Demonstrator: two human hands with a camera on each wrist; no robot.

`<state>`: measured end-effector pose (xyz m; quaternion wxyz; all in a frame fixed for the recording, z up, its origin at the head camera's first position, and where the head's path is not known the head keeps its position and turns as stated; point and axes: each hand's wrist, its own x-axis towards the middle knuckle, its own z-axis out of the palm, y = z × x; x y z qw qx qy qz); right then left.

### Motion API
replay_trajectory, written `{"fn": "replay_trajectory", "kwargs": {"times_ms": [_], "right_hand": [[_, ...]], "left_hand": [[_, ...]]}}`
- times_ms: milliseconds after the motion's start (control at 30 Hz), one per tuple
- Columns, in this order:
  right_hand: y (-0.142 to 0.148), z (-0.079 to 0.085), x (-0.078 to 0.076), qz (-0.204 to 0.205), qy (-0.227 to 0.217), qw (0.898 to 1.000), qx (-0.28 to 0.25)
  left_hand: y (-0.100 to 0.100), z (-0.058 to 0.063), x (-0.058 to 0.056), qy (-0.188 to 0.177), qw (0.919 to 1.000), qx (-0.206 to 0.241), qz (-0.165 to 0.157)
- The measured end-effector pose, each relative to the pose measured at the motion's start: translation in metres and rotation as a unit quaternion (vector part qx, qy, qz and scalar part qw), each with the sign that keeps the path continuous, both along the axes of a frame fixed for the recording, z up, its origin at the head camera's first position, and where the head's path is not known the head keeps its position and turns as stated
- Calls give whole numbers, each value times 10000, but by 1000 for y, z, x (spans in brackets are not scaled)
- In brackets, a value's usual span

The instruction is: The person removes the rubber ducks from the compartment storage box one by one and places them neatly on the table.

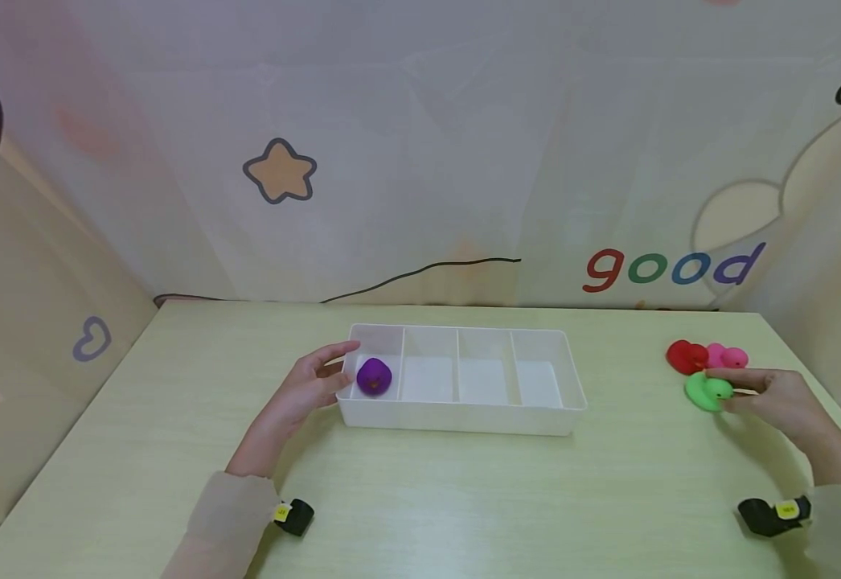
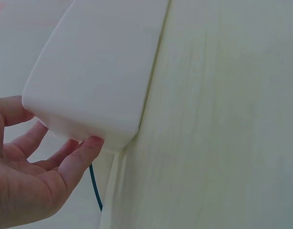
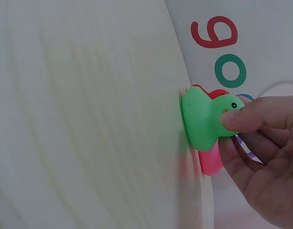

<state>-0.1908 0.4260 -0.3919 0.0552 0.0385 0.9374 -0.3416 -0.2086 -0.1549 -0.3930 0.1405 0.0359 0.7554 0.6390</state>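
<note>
Green rubber-like duck, head part-hidden, pinched in right hand near right edge of tabletop; white four-compartment tray, left hand gripping.

Box: smooth, dull plastic
Duck: smooth, looks like rubber
Table: woody look, a bit shiny
Wall: creased cloth

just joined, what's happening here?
A person's right hand pinches a green toy duck next to a red toy and a pink toy. The left hand holds the left end of a white four-compartment tray. A purple toy sits in the tray's leftmost compartment.
</note>
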Motion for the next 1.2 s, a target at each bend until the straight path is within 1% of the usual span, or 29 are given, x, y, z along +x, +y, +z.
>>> {"fn": "replay_trajectory", "kwargs": {"times_ms": [267, 400, 467, 600, 667, 800, 867, 900, 933, 1067, 1100, 1133, 1200], "right_hand": [[2, -1, 1, 118, 87, 9999, 84], [2, -2, 0, 111, 138, 9998, 86], [4, -3, 0, 61, 244, 9997, 75], [8, -10, -3, -147, 519, 9983, -202], [8, -13, -4, -290, 682, 9962, -453], [-8, -3, -2, -338, 753, 9932, -819], [-22, 8, 0, -231, 750, 9920, -985], [-29, 12, 2, -271, 747, 9908, -1093], [-36, 16, 3, -247, 785, 9906, -1090], [-64, 28, 8, -16, 1001, 9902, -971], [-70, 30, 9, 73, 1094, 9891, -984], [-76, 33, 10, 246, 1198, 9884, -903], [-88, 36, 11, 421, 1356, 9847, -1012]], "left_hand": [[0, -1, 0, 1, 9999, -112, -5], [0, -1, 0, -23, 9999, -112, 9], [1, -1, 0, -24, 10000, -94, 15], [1, -1, 0, -1, 10000, -89, 6], [1, -1, 0, -6, 10000, -81, 25], [1, 1, 1, -2, 10000, -76, 29], [1, 2, 1, 1, 10000, -74, 16], [0, 2, 1, 4, 10000, -74, -2], [0, 2, 1, 6, 10000, -71, -18], [0, 2, 1, 12, 10000, 1, -26], [0, 2, 1, 16, 10000, 14, -37], [0, 2, 1, 19, 10000, 27, -41], [0, 2, 1, 12, 10000, 19, -33]]}}
